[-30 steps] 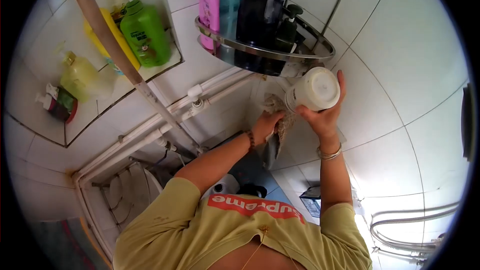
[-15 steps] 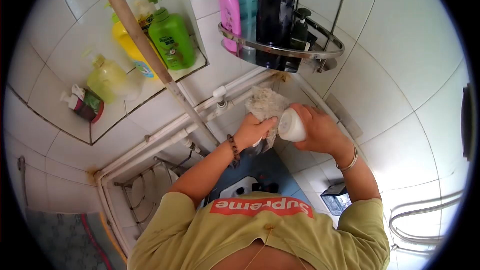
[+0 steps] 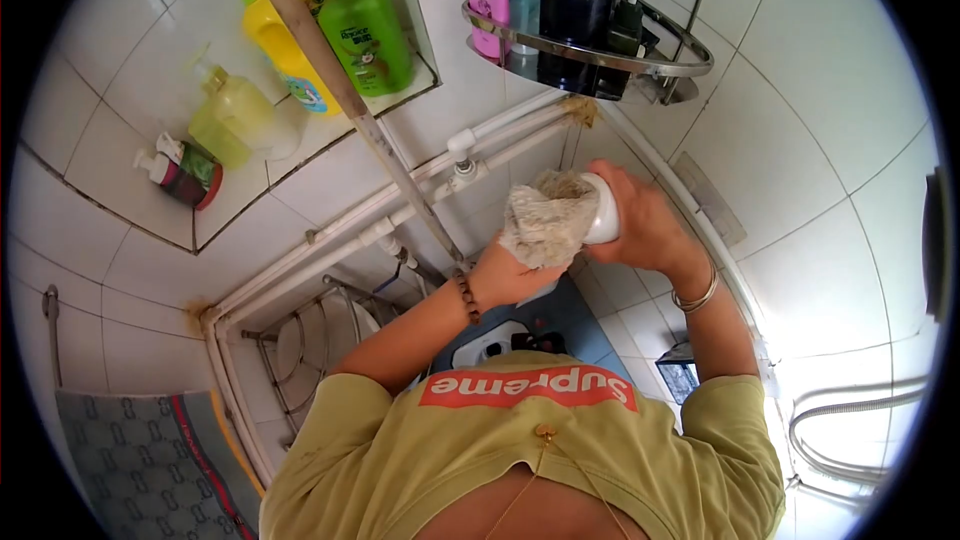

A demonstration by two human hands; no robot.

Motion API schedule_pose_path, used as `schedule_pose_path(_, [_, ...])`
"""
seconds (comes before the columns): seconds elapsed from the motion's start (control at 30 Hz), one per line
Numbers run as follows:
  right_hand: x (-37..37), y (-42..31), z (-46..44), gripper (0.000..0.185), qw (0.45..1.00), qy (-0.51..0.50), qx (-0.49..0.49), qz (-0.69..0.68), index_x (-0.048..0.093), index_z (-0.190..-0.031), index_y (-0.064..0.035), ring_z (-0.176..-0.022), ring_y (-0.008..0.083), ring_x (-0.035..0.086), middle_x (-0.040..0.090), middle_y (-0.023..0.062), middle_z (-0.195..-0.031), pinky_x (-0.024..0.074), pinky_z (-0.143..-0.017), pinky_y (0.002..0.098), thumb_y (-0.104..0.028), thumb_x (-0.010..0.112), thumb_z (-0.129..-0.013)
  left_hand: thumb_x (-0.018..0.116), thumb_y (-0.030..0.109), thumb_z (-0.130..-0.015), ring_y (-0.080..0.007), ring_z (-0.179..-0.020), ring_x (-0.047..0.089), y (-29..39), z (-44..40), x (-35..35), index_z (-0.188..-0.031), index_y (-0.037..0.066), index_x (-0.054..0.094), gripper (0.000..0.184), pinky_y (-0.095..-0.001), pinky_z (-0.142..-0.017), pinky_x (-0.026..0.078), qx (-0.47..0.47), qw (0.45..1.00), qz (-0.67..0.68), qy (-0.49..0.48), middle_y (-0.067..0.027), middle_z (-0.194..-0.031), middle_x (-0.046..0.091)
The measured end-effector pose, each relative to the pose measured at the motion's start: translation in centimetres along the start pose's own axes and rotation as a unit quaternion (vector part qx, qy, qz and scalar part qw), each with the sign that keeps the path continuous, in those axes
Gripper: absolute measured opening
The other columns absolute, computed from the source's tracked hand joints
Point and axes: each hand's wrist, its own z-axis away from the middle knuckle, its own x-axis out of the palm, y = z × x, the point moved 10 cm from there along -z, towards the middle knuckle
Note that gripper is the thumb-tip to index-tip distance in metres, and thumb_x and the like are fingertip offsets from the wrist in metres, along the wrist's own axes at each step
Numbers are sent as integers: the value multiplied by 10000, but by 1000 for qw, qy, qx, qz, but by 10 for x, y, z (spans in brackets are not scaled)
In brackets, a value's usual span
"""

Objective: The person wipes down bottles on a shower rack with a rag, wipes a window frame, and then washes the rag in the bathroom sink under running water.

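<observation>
A crumpled greyish-beige cloth (image 3: 545, 220) is gripped in my left hand (image 3: 508, 275), whose fingers are mostly hidden beneath it. My right hand (image 3: 645, 220) is wrapped round a smooth white container (image 3: 604, 210), perhaps a bottle. The cloth presses against the container's left side, and both hands are close together in front of my chest. What kind of container it is cannot be made out.
Above the hands a metal corner rack (image 3: 590, 55) carries several bottles. A ledge at the upper left holds a green pump bottle (image 3: 367, 35) and others. A wooden pole (image 3: 320, 50) slants down past white pipes (image 3: 340, 240). A shower hose (image 3: 830, 440) hangs at right.
The cloth has come up against the white container and now covers its left end. The container has turned in my right hand. The view has tilted, so the surroundings sit shifted.
</observation>
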Motion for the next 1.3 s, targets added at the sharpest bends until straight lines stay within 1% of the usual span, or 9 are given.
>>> schedule_pose_path(0.3, [-1,-1,0,805,984,-6,83,-157,337,-1147,-53,-951,277,484,487,138,-1025,381,-804,306,-193,725,-456,557,62,-727,-196,-916,485,-38,38,-22,-994,-3,507,279,-295,-794,372,-53,991,61,107,-93,-984,519])
schedule_pose_path(0.4, [3,-10,-4,799,991,-15,53,-125,326,-1150,-63,-938,301,487,482,145,-1027,389,-790,327,-204,721,-470,548,72,-745,-144,-750,523,-44,41,-39,-928,-1,512,200,-253,-647,427,-59,980,56,180,-59,-860,540])
schedule_pose_path(0.47, [2,-13,-8,785,995,-4,3,-97,315,-1151,-72,-919,327,493,481,157,-1021,404,-768,353,-203,712,-487,531,98,-761,-101,-531,483,-81,56,-47,-908,26,512,165,-231,-473,398,-305,897,221,233,-20,-705,537])
schedule_pose_path(0.5, [12,-8,-4,782,993,-43,23,-106,323,-1145,-73,-920,331,490,479,162,-1019,401,-771,353,-205,716,-483,525,118,-776,-42,-437,407,-69,51,-56,-893,34,510,145,-187,-379,327,-267,906,213,249,19,-631,501])
schedule_pose_path(0.67, [3,-7,1,817,985,-75,41,-149,322,-1160,-61,-965,290,478,468,154,-1043,377,-816,331,-207,732,-469,539,104,-764,-51,-453,426,-62,51,-58,-883,31,510,143,-195,-399,344,-223,919,213,245,15,-623,495])
schedule_pose_path(0.77, [-52,8,7,926,954,70,82,-281,275,-1204,-3,-1052,184,389,416,83,-1119,311,-891,303,-248,744,-444,542,96,-761,-53,-457,433,-68,60,-58,-882,29,507,142,-195,-401,346,-229,916,214,249,14,-627,496])
schedule_pose_path(0.97, [-184,-1,15,920,862,374,-42,-339,189,-1250,-48,-1008,197,427,430,95,-1074,376,-838,332,-180,699,-496,534,82,-764,-62,-466,451,-70,73,-74,-889,18,498,145,-196,-410,366,-242,912,202,263,-4,-648,509])
schedule_pose_path(1.17, [-251,-34,-2,714,848,495,-108,-157,288,-1148,-78,-960,202,427,384,91,-1052,398,-795,297,-149,687,-560,534,75,-763,-65,-471,447,-76,94,-84,-878,25,495,131,-193,-400,354,-226,909,188,296,-10,-660,509])
schedule_pose_path(1.3, [-263,-43,-34,599,819,522,-170,-165,303,-1027,-77,-961,188,417,355,115,-1073,412,-764,283,-45,686,-567,521,50,-760,-67,-473,443,-68,105,-93,-912,23,479,160,-196,-396,347,-258,878,221,337,-12,-668,513])
